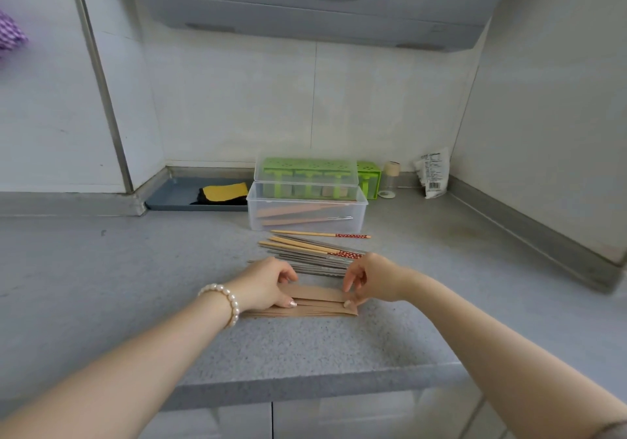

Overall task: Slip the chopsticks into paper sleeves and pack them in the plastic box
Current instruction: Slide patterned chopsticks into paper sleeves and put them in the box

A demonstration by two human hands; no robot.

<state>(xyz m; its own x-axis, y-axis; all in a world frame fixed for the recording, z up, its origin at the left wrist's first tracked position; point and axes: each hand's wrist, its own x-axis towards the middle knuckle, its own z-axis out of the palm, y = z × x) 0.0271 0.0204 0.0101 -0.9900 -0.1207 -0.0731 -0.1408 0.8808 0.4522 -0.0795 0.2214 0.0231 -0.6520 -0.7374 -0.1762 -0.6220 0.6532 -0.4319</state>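
Head view first: a stack of flat brown paper sleeves lies on the grey speckled tabletop, and both hands are on it. The left hand, pearl bracelet at the wrist, pinches the left end of the top sleeve; the right hand pinches its right end, lifting that one sleeve off the pile. No chopstick is in either hand.

Just behind lies the loose pile of wooden and metal chopsticks, some with red patterned tops, plenty of them unsleeved. Further back, the clear plastic box stands open with a few sleeved pairs already inside, so the job looks begun but far from finished: most of the pile is left.

Around that: a clear lid over a green plastic rack sits right behind the box, a small glass jar and a white printed packet to the right, a dark tray with a yellow cloth to the left. Nothing blocks the path to the box.
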